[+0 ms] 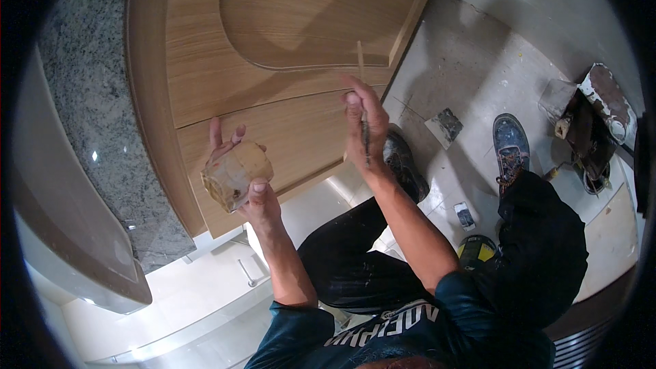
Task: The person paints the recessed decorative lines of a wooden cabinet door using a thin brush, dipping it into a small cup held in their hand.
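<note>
My left hand (258, 195) is wrapped around a cloudy see-through plastic container (236, 172), with yellowish stuff at its rim. It tilts over the near left corner of a light wooden door (301, 133). In my right hand (362, 126) there is a thin stick (361, 58), tan at the far end and darker toward my wrist. The fingers close on it, and its tan end points away from me over the door panel. Whether the stick carries bristles I cannot tell. A curved groove runs across the door's face, and shadows of my arms fall on it.
A speckled grey stone counter (102, 116) borders the door on the left. On the tiled floor lie a stained square piece (445, 128) and a small whitish object (465, 216). A black-and-yellow can (477, 249) stands by my leg. A tool bag (589, 130) sits at the right.
</note>
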`<action>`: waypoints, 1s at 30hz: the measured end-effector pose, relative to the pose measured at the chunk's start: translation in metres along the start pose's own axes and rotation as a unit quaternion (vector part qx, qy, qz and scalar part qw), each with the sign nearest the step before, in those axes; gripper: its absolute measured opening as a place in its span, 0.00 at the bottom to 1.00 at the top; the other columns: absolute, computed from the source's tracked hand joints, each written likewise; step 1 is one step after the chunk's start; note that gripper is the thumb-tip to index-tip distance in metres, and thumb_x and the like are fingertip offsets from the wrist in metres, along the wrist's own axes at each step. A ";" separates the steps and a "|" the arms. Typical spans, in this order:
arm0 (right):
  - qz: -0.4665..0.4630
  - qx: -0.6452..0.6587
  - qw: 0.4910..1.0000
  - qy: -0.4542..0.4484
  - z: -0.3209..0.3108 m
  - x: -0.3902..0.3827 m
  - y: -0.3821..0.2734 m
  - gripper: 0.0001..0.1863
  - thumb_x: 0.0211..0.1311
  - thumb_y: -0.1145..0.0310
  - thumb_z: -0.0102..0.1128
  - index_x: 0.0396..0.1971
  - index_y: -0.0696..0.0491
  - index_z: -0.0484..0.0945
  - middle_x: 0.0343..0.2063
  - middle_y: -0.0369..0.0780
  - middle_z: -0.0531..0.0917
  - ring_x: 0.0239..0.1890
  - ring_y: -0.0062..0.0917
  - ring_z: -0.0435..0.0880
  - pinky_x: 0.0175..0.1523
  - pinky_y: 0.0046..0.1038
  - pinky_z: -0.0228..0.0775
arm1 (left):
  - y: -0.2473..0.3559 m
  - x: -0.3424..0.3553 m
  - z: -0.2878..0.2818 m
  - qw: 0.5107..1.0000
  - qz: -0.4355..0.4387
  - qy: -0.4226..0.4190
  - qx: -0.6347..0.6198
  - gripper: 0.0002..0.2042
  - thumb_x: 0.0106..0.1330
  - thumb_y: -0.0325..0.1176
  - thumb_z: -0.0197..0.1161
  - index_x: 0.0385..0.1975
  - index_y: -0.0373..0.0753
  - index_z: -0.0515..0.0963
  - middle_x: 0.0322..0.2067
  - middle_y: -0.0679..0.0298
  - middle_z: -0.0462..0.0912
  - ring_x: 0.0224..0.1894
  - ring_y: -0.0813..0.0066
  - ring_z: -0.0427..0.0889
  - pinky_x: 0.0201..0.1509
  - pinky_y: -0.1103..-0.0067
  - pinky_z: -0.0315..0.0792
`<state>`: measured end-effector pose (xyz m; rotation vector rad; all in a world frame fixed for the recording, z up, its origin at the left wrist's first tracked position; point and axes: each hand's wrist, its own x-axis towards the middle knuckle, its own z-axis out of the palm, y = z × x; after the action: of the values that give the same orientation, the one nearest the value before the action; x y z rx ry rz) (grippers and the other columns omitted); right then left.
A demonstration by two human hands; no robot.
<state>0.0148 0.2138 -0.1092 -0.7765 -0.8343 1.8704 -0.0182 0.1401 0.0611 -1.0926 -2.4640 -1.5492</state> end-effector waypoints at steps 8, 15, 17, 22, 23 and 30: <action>-0.145 -0.115 0.970 -0.159 0.041 -0.024 0.017 0.10 0.68 0.65 0.58 0.35 0.56 0.71 0.71 0.58 0.60 0.47 0.49 0.76 0.55 0.43 0.69 | -0.001 -0.002 0.001 1.000 0.012 0.002 0.025 0.45 0.49 0.61 0.76 0.60 0.36 0.67 0.71 0.46 0.57 0.62 0.58 0.73 0.53 0.71 0.79; -0.175 -0.150 0.956 -0.183 0.053 -0.016 0.013 0.13 0.72 0.61 0.56 0.35 0.56 0.72 0.70 0.58 0.60 0.45 0.47 0.77 0.56 0.41 0.69 | 0.003 -0.003 -0.001 1.000 0.002 0.014 0.025 0.46 0.48 0.63 0.76 0.61 0.36 0.66 0.71 0.47 0.57 0.61 0.56 0.73 0.54 0.70 0.78; -0.169 -0.148 0.957 -0.182 0.051 -0.014 0.018 0.14 0.72 0.61 0.55 0.33 0.57 0.74 0.71 0.57 0.60 0.45 0.47 0.77 0.56 0.41 0.68 | 0.003 -0.004 -0.003 0.999 0.000 0.016 0.028 0.47 0.48 0.63 0.76 0.61 0.36 0.67 0.71 0.47 0.57 0.62 0.55 0.73 0.55 0.69 0.78; -0.118 -0.145 0.965 -0.185 0.045 -0.009 0.022 0.18 0.72 0.58 0.54 0.29 0.59 0.76 0.72 0.55 0.60 0.52 0.50 0.76 0.61 0.41 0.67 | 0.002 -0.004 -0.007 1.000 -0.001 0.018 0.025 0.47 0.47 0.64 0.77 0.60 0.37 0.67 0.71 0.48 0.57 0.61 0.55 0.74 0.55 0.68 0.77; -0.115 -0.155 0.963 -0.189 0.044 -0.009 0.020 0.18 0.72 0.57 0.54 0.30 0.59 0.76 0.71 0.54 0.60 0.52 0.50 0.76 0.61 0.41 0.67 | 0.000 -0.003 -0.007 1.000 0.001 0.018 0.023 0.47 0.47 0.64 0.77 0.60 0.37 0.67 0.71 0.48 0.57 0.60 0.55 0.74 0.55 0.68 0.77; -0.117 -0.149 0.961 -0.199 0.049 -0.012 0.016 0.21 0.70 0.53 0.54 0.29 0.59 0.78 0.71 0.54 0.61 0.51 0.51 0.76 0.61 0.43 0.67 | 0.003 -0.006 -0.006 0.999 -0.012 0.021 0.022 0.47 0.45 0.63 0.78 0.60 0.38 0.68 0.71 0.48 0.57 0.59 0.56 0.75 0.57 0.66 0.77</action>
<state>-0.0271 0.1861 -0.0917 -0.4530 -1.4251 1.7291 -0.0140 0.1333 0.0642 -1.0166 -2.4805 -1.5016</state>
